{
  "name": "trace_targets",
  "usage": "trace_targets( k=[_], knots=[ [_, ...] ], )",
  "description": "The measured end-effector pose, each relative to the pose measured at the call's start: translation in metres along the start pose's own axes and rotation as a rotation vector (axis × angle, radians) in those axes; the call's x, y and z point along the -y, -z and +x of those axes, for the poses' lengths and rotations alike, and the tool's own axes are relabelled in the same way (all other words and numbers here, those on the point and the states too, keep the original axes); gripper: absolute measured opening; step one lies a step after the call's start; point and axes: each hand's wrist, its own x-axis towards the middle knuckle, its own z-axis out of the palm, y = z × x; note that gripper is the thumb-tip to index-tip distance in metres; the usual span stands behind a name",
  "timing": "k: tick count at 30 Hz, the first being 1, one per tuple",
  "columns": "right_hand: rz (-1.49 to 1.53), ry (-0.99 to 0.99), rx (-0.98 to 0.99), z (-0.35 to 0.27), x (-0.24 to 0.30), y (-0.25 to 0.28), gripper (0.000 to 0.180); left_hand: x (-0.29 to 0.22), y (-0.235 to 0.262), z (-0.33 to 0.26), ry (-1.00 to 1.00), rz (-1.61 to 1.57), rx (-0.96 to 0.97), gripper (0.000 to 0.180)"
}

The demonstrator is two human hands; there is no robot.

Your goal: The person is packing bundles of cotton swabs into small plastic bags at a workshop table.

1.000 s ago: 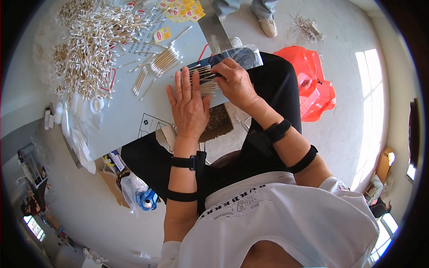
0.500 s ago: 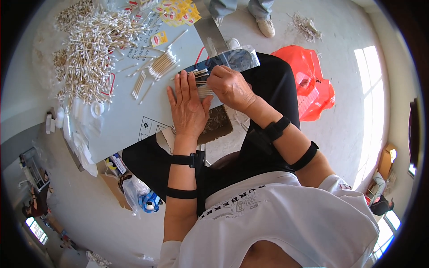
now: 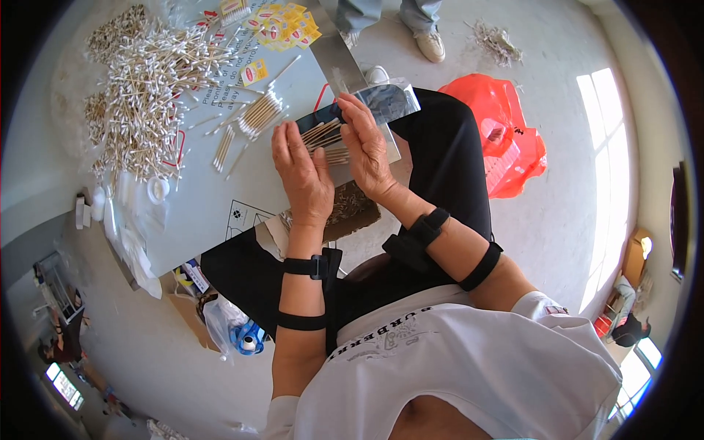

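Wooden cotton swabs with white tips (image 3: 323, 135) lie between your left hand (image 3: 304, 174) and right hand (image 3: 367, 150), both unclenched, near the edge of the pale-grey tabletop (image 3: 198, 209), where uneven palm pressure could spill them.

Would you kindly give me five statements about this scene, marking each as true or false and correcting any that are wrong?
1. Some cotton swabs lie between the left hand and the right hand. True.

2. The large swab pile sits to the right of both hands. False: it is to their left, on the table.

3. A red plastic bag lies on the floor. True.

4. The small packets on the table are mostly green. False: they are mostly yellow.

5. Black straps are worn on both of the person's arms. True.
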Motion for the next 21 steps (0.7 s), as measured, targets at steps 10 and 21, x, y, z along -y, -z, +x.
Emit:
trace_targets(
  k=[10, 21],
  knots=[
    [0.045, -0.010, 0.083, 0.006, -0.006, 0.002, 0.036, -0.002, -0.014, 0.017, 0.145, -0.512, -0.057, 0.049],
    [-0.664, 0.150, 0.520, -0.003, 0.037, 0.052, 0.041, 0.014, 0.001, 0.012, 0.006, -0.110, 0.156, 0.052]
  ],
)
